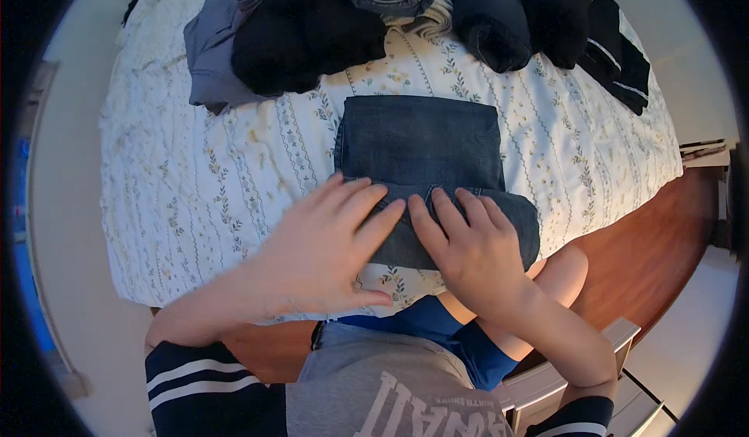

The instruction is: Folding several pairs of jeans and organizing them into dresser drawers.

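A pair of dark blue jeans (422,139), folded into a narrow block, lies on the bed right in front of me. Its near end is doubled over into a thicker fold that sticks out at the right. My left hand (324,230) rests its fingertips on the left part of that fold, fingers spread and thumb held apart. On the middle and right of the fold lies my right hand (472,242), its fingers stretched out and slightly apart. Neither hand grips the cloth. The hands and wrists cover part of the near edge of the jeans.
The bed has a white floral cover (242,172). Along its far side lie grey folded clothing (214,43), a black bundle (300,35), rolled jeans (488,23) and black striped clothing (616,55). A pale drawer unit (562,367) stands at the lower right, beside the reddish-brown floor (647,238).
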Demonstrator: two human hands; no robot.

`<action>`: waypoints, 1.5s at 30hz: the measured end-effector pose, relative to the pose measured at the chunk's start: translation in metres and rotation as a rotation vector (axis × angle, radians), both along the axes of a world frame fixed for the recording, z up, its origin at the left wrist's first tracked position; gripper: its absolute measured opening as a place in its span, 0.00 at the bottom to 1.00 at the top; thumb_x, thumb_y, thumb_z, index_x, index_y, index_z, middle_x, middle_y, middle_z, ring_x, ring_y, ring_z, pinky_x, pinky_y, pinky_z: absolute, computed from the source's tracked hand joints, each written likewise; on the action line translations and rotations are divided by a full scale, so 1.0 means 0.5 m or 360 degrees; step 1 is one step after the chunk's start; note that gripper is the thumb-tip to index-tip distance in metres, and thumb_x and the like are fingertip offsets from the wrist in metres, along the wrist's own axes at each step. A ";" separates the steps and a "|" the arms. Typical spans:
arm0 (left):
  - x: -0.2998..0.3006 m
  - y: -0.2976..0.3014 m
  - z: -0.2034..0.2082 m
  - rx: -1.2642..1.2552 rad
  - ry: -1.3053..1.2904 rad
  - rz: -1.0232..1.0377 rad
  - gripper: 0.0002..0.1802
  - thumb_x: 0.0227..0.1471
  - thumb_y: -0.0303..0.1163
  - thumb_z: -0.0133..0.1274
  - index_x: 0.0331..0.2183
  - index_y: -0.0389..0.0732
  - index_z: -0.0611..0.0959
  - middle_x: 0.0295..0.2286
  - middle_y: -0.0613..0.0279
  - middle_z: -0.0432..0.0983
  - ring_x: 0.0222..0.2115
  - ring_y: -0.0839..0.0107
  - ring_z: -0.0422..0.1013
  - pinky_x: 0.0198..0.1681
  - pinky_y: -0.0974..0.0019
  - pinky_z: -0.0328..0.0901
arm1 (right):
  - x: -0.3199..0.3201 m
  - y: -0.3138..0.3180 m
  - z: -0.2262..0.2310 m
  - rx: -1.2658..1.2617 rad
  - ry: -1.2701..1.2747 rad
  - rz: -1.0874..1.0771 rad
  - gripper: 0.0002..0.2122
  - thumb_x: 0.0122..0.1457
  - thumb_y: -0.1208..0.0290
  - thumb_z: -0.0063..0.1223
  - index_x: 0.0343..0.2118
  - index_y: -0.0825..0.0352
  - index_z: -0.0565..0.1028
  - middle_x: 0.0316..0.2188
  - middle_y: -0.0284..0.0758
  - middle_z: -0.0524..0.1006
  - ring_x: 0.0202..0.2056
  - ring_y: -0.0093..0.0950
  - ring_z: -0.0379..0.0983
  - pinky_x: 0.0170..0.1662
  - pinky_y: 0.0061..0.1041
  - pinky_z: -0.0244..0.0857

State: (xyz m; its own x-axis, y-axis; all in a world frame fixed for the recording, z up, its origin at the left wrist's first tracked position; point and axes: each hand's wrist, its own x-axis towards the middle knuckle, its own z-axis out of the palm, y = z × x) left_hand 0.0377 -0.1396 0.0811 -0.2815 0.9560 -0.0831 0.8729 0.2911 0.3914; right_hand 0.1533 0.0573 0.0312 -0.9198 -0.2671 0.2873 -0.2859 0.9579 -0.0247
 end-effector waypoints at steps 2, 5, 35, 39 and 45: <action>0.034 -0.002 -0.060 -0.0149 0.0675 0.0080 0.48 0.32 0.49 0.69 0.55 0.38 0.71 0.50 0.44 0.70 0.54 0.52 0.66 0.58 0.51 0.60 | -0.032 0.013 0.026 -0.0201 -0.0497 0.0056 0.21 0.46 0.69 0.55 0.46 0.62 0.73 0.35 0.37 0.76 0.40 0.37 0.75 0.41 0.33 0.70; -0.065 0.062 -0.053 -0.0264 0.0192 0.0200 0.49 0.31 0.46 0.71 0.54 0.37 0.70 0.45 0.46 0.73 0.46 0.54 0.71 0.53 0.55 0.65 | -0.150 0.093 0.042 -0.0545 -0.1140 0.0174 0.22 0.39 0.67 0.63 0.40 0.67 0.74 0.34 0.42 0.79 0.37 0.44 0.78 0.39 0.38 0.72; -0.094 0.181 -0.092 -0.0389 -0.2053 0.1017 0.50 0.46 0.51 0.65 0.61 0.33 0.62 0.54 0.48 0.68 0.53 0.61 0.67 0.57 0.63 0.61 | 0.141 0.059 -0.065 -0.3545 0.0233 -0.1045 0.33 0.54 0.66 0.66 0.58 0.70 0.59 0.49 0.42 0.71 0.50 0.28 0.70 0.53 0.28 0.65; 0.051 0.280 -0.137 -0.0409 -0.2097 0.0108 0.44 0.50 0.43 0.63 0.61 0.35 0.62 0.53 0.51 0.69 0.53 0.63 0.66 0.58 0.61 0.61 | 0.198 0.085 -0.014 -0.3731 0.0878 -0.0984 0.35 0.49 0.68 0.70 0.56 0.70 0.60 0.48 0.41 0.72 0.48 0.30 0.71 0.51 0.29 0.68; 0.302 0.437 -0.149 -0.0618 -0.1974 -0.0301 0.43 0.52 0.38 0.62 0.61 0.34 0.60 0.55 0.50 0.66 0.56 0.62 0.63 0.59 0.61 0.59 | 0.440 0.134 -0.035 -0.3143 0.1896 -0.1539 0.26 0.49 0.76 0.64 0.51 0.70 0.65 0.44 0.40 0.74 0.46 0.30 0.73 0.50 0.29 0.69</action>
State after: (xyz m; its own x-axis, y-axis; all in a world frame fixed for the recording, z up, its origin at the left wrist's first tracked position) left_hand 0.1887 0.0791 0.0065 0.3157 0.8271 -0.4650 0.0354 0.4794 0.8769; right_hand 0.3731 0.1245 0.0134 0.0632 0.9812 -0.1821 -0.5403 -0.1198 -0.8329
